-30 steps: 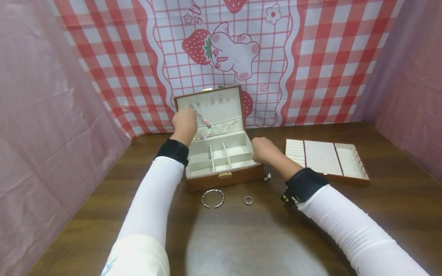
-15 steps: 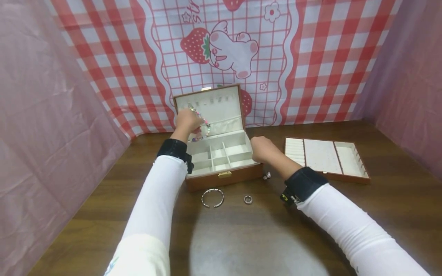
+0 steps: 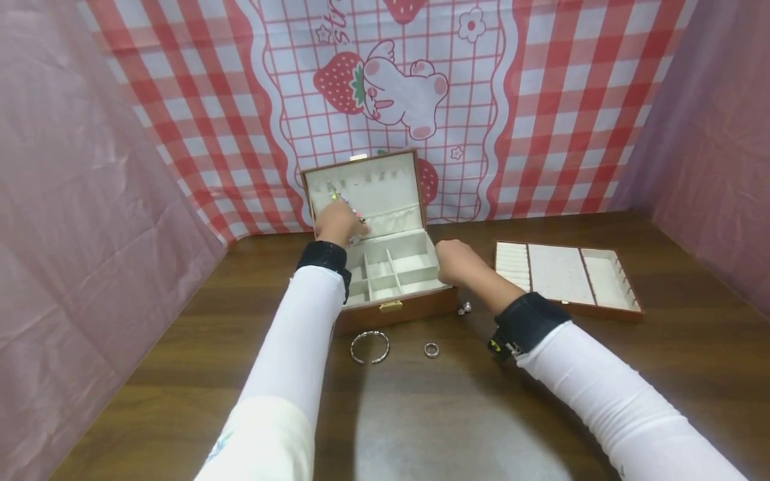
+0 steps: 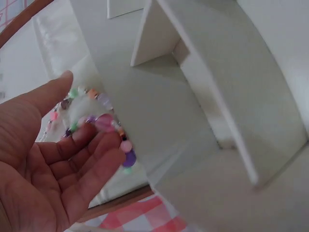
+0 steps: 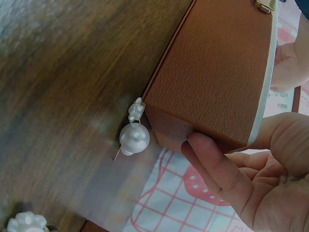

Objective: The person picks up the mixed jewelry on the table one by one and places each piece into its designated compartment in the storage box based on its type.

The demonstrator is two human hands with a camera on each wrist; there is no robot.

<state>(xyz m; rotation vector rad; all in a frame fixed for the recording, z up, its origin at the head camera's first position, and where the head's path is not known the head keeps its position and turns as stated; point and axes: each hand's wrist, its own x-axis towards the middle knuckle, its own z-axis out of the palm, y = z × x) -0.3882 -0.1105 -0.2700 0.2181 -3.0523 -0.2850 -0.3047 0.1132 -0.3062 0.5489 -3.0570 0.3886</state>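
A brown jewelry box [image 3: 415, 310] stands on the table with its lid [image 3: 394, 194] raised, its cream inside split into compartments. From the lid's hooks hangs a beaded necklace [image 3: 337, 196] in mixed colors. My left hand [image 3: 338, 224] is at the necklace and hides much of it in the head view. In the left wrist view its thumb stands apart, and its relaxed fingers [image 4: 99, 166] touch the beads [image 4: 104, 123] from below. With my right hand [image 3: 458, 262] I grip the box's right front corner; in the right wrist view fingers [image 5: 210, 159] lie along the outer wall.
In front of the box lie an open silver bracelet [image 3: 353, 347] and a ring [image 3: 426, 350]. A pearl earring [image 5: 134, 138] lies by the box's right corner. A divided tray [image 3: 556, 274] lies to the right. A checked cloth [image 3: 559, 127] hangs behind.
My left hand has moved right and a little down along the necklace, from the lid's left side. The right hand has kept its hold on the box corner.
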